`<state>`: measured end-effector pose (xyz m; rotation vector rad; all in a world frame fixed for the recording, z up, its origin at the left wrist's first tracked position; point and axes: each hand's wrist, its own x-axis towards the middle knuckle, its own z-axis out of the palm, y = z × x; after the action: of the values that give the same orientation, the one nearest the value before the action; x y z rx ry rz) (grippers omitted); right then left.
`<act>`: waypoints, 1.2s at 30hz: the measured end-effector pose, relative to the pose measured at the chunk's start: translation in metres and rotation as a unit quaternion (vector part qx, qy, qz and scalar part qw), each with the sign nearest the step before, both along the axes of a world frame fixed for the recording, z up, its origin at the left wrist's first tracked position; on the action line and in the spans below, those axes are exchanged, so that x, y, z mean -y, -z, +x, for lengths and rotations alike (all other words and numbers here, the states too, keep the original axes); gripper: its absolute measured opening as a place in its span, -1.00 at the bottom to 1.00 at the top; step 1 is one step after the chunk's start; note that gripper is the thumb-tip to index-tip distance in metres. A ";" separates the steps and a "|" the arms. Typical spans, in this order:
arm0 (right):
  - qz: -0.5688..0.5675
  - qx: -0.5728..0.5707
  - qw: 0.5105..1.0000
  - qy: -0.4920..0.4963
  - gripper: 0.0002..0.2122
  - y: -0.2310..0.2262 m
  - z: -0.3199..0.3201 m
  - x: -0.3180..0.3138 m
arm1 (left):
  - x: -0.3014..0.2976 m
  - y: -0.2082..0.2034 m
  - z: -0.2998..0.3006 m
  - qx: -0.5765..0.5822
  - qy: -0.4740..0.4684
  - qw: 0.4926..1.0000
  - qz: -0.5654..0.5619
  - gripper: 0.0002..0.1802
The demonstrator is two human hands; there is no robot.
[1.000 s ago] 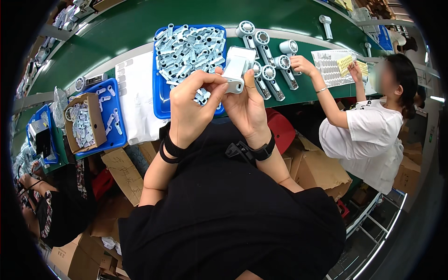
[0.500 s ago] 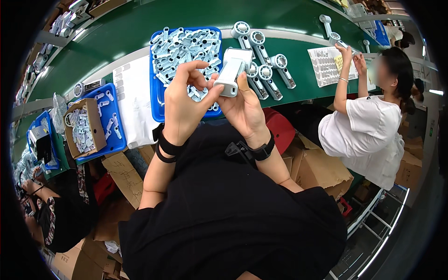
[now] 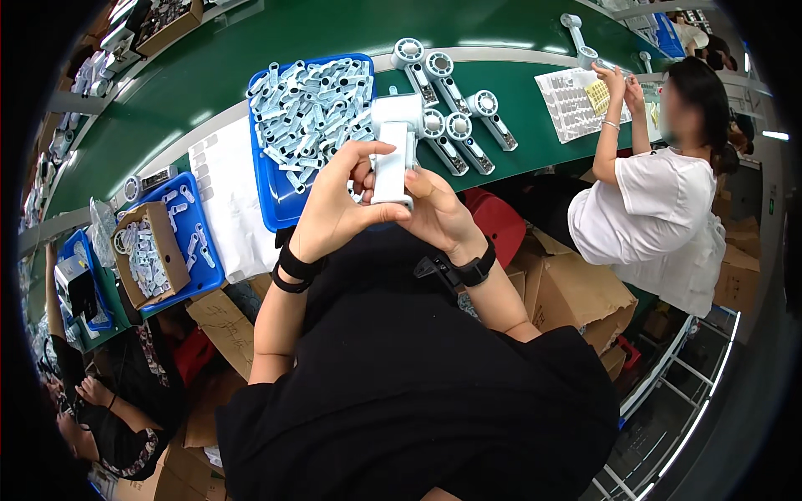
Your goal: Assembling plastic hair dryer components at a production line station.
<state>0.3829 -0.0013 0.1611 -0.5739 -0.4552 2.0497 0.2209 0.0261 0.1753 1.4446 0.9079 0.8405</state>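
Observation:
Between my hands, above the table's near edge, is a white handheld fan (image 3: 391,167), its broad head end pointing away from me and its handle towards me. My left hand (image 3: 330,204) grips the handle from the left, thumb across its near end and index finger along its upper side. From the right, my right hand (image 3: 443,213) closes on the same handle with its thumb at the edge. Just beyond lies a blue tray (image 3: 264,188) heaped with small pale-blue elongated plastic parts (image 3: 305,113). My fingers hide part of the handle.
Several fans with open handles (image 3: 459,125) lie on the green table (image 3: 493,71) to the right. Left are a white sheet (image 3: 230,200), another blue tray (image 3: 209,271) and a cardboard box of parts (image 3: 171,250). A co-worker in white (image 3: 643,200) sits right; another person (image 3: 138,376) is left.
The fan has turned more upright in view, and my hands have come lower with it. My left fingers now lie against the handle. The table scene has shifted slightly left.

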 end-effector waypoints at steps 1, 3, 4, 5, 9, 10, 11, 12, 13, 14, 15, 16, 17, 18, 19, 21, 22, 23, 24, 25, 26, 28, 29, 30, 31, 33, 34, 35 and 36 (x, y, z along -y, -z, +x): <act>-0.003 0.032 0.999 -0.004 -0.56 0.001 0.005 0.001 | 0.001 0.006 -0.002 -0.008 0.023 1.000 0.016 -0.44; -0.022 -0.033 0.999 -0.003 -0.55 0.009 0.021 -0.001 | 0.003 0.025 -0.012 0.006 -0.020 1.000 -0.002 -0.49; -0.042 -0.096 0.994 0.001 -0.54 0.014 0.033 -0.004 | 0.003 0.036 -0.019 0.022 -0.059 0.998 -0.019 -0.54; -0.061 -0.159 0.985 0.003 -0.53 0.018 0.045 -0.007 | 0.004 0.046 -0.034 -0.018 -0.114 0.993 0.005 -0.58; -0.096 0.040 0.982 0.157 -0.51 0.052 0.127 -0.030 | 0.016 0.088 -0.107 -0.022 -0.251 0.965 -0.072 -0.63; -0.084 0.138 0.970 0.183 -0.54 0.070 0.158 -0.037 | 0.020 0.097 -0.124 -0.064 -0.293 0.951 -0.074 -0.66; -0.071 0.232 0.949 0.203 -0.57 0.088 0.187 -0.044 | 0.024 0.106 -0.140 -0.108 -0.336 0.932 -0.077 -0.68; -0.074 0.347 0.912 0.206 -0.60 0.099 0.208 -0.053 | 0.027 0.115 -0.153 -0.111 -0.339 0.931 -0.078 -0.68; -0.073 0.458 0.861 0.206 -0.63 0.107 0.226 -0.061 | 0.029 0.125 -0.164 -0.184 -0.346 0.916 -0.083 -0.69; -0.073 0.458 0.863 0.203 -0.63 0.116 0.240 -0.066 | 0.030 0.134 -0.173 -0.256 -0.351 0.897 -0.087 -0.69; -0.075 0.473 0.847 0.230 -0.66 0.126 0.253 -0.070 | 0.031 0.144 -0.179 -0.257 -0.353 0.895 -0.088 -0.69; -0.077 0.488 0.831 0.254 -0.69 0.137 0.263 -0.075 | 0.032 0.156 -0.185 -0.276 -0.364 0.885 -0.088 -0.69; -0.078 0.487 0.833 0.250 -0.69 0.145 0.273 -0.078 | 0.031 0.166 -0.188 -0.294 -0.374 0.875 -0.088 -0.69; -0.078 0.467 0.845 0.250 -0.66 0.152 0.284 -0.079 | 0.032 0.175 -0.191 -0.312 -0.384 0.865 -0.087 -0.69; -0.079 0.446 0.856 0.249 -0.64 0.162 0.292 -0.080 | 0.031 0.185 -0.191 -0.315 -0.384 0.863 -0.090 -0.69; -0.082 0.423 0.868 0.247 -0.62 0.176 0.296 -0.081 | 0.028 0.198 -0.191 -0.373 -0.364 0.850 -0.070 -0.68; -0.091 0.403 0.869 0.273 -0.60 0.182 0.296 -0.081 | 0.026 0.196 -0.189 -0.400 -0.353 0.843 -0.060 -0.67; -0.099 0.383 0.868 0.299 -0.58 0.187 0.297 -0.081 | 0.024 0.195 -0.186 -0.402 -0.353 0.843 -0.061 -0.67; -0.107 0.363 0.867 0.325 -0.56 0.193 0.297 -0.080 | 0.023 0.194 -0.183 -0.422 -0.343 0.838 -0.047 -0.67; -0.109 0.362 0.867 0.324 -0.56 0.197 0.297 -0.080 | 0.023 0.192 -0.180 -0.442 -0.333 0.832 -0.033 -0.67; -0.110 0.389 0.849 0.341 -0.56 0.202 0.297 -0.080 | 0.022 0.190 -0.178 -0.460 -0.323 0.827 -0.018 -0.67; -0.114 0.442 0.806 0.377 -0.57 0.209 0.300 -0.077 | 0.020 0.187 -0.177 -0.471 -0.313 0.824 -0.028 -0.66; -0.113 0.443 0.804 0.379 -0.57 0.212 0.302 -0.076 | 0.019 0.185 -0.177 -0.481 -0.304 0.821 -0.037 -0.65; -0.103 0.495 0.772 0.385 -0.59 0.215 0.303 -0.075 | 0.017 0.184 -0.176 -0.490 -0.296 0.819 -0.046 -0.64; -0.093 0.545 0.736 0.390 -0.61 0.218 0.305 -0.073 | 0.014 0.185 -0.173 -0.488 -0.293 0.821 -0.045 -0.64; -0.086 0.593 0.699 0.391 -0.62 0.218 0.296 -0.069 | 0.013 0.186 -0.172 -0.497 -0.278 0.822 -0.026 -0.63; -0.102 0.705 0.595 0.373 -0.64 0.212 0.283 -0.071 | 0.014 0.187 -0.173 -0.503 -0.273 0.820 -0.017 -0.62; -0.113 0.800 0.477 0.347 -0.66 0.205 0.270 -0.074 | 0.017 0.188 -0.175 -0.503 -0.275 0.819 -0.019 -0.62; -0.121 0.876 0.346 0.313 -0.68 0.200 0.253 -0.072 | 0.020 0.190 -0.177 -0.505 -0.276 0.818 -0.014 -0.62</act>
<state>0.6360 0.0706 -0.0390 -2.5455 -0.8155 -0.1056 0.0442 0.0065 -0.0145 1.6085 2.2136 0.3858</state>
